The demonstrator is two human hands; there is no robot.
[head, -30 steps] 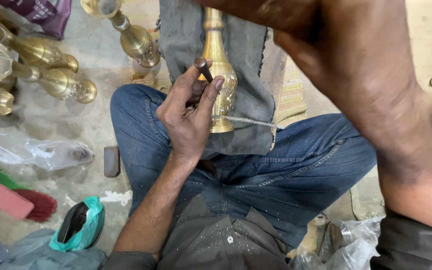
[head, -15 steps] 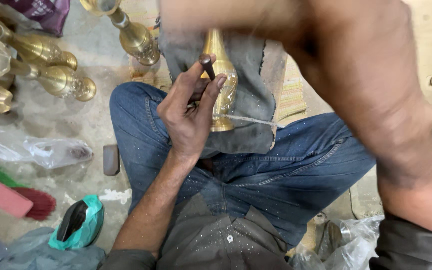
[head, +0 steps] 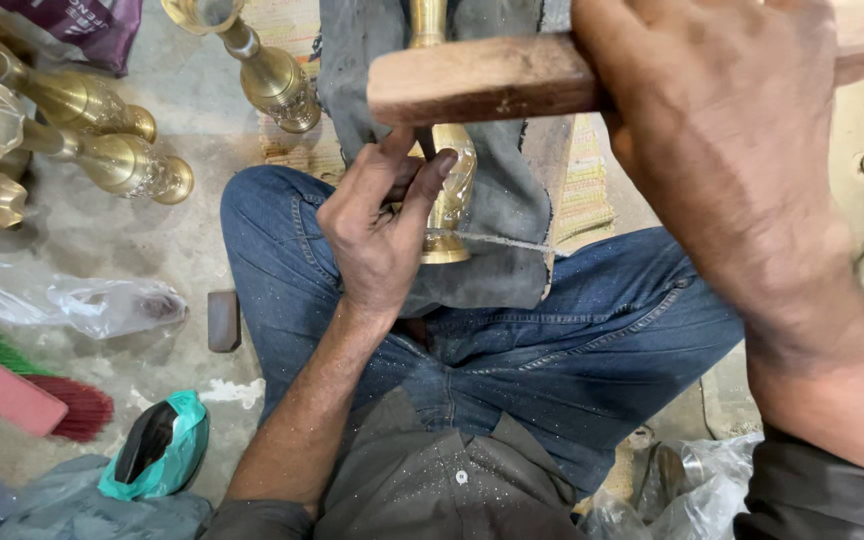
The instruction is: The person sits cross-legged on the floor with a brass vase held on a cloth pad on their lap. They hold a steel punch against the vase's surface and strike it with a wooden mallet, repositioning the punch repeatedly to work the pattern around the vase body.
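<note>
1. Right hand, nearest the camera, is raised high in the head view; its fingers are wrapped fully around a wooden mallet, whose blunt end points left above the work.
2. Left hand sits lower, over the lap. Thumb and fingers pinch closed on a small dark punch, held upright with its tip against the brass vase.
3. Brass vase lies lengthwise on a grey cloth draped over the person's crossed legs in blue jeans. Its flared foot faces the body; its neck runs away under the mallet.
4. Floor to the left carries a clear plastic bag, a small dark block, a red-bristled brush and a green bag.
5. Farther off, upper left, several more brass vases lie on their sides, well apart from the hands.
</note>
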